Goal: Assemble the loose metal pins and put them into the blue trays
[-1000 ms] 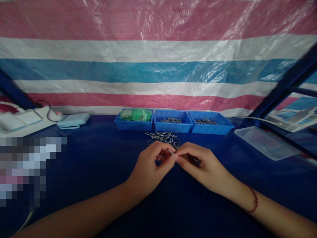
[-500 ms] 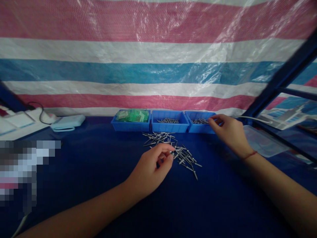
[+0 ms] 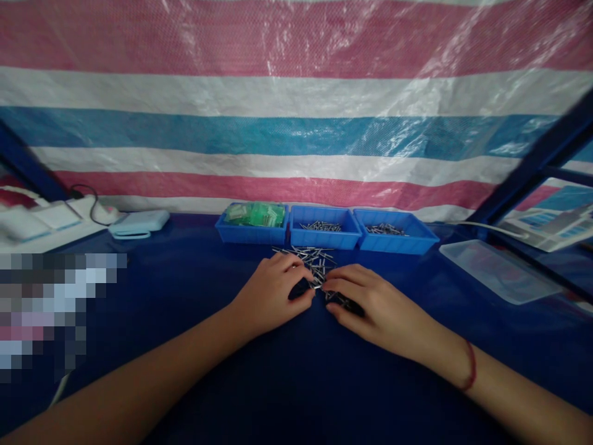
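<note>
A loose pile of silvery blind rivets [image 3: 315, 262] lies on the dark blue tabletop, partly covered by my hands. At its left side, my left hand [image 3: 278, 293] is curved over the pile with thumb and forefinger apart. One rivet [image 3: 317, 286] lies between the two hands, close to the fingertips. My right hand [image 3: 370, 303] arches over the pile's right part, its thumb spread away from the fingers. More rivets sit in the middle blue bin [image 3: 324, 238] and the right blue bin [image 3: 396, 243].
The left blue bin [image 3: 252, 235] holds green-tinted plastic packets. A clear plastic lid [image 3: 500, 272] lies to the right. On the left are a power strip [image 3: 60, 225] and a light blue case [image 3: 141, 222]. A striped sheet [image 3: 296, 136] hangs behind the table.
My right hand went out to the right bin half a second ago and has come back to the pile. My left hand's thumb and forefinger have moved apart.
</note>
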{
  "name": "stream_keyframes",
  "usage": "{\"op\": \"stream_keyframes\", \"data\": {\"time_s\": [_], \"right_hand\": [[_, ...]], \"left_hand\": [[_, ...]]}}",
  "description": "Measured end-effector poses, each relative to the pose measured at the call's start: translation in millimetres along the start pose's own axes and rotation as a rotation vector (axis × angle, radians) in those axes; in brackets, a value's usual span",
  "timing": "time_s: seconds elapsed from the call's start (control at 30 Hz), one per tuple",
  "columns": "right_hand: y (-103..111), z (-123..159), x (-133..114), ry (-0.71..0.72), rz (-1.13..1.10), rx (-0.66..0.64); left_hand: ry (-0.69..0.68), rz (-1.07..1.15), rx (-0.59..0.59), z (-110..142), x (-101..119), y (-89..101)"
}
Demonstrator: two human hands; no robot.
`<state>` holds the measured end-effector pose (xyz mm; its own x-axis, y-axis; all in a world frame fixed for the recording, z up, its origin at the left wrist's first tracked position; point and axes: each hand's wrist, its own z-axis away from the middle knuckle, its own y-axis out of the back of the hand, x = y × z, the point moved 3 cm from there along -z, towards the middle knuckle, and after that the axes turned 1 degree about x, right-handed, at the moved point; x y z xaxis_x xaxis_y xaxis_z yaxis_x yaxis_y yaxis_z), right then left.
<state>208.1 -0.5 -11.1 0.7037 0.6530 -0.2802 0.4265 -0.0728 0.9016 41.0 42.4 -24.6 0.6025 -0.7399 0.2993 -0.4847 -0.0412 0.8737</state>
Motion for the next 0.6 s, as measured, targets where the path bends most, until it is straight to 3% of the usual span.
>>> {"op": "stream_keyframes", "data": {"time_s": [0.3,0.5,0.6], "right_hand": [[-1,1,5,-0.025,-0.022,0.038],[0,-1,2,0.008,-0.028,0.085],[4,-1,-1,-0.005,-0.061,0.132]], "left_hand": [[-0.050,-0.049,-0.070,2,7,-2.1],[-0.054,-0.066,-0.012,3,11,0.4],[-0.050,0.072,0.070,4,17,3.6]]}}
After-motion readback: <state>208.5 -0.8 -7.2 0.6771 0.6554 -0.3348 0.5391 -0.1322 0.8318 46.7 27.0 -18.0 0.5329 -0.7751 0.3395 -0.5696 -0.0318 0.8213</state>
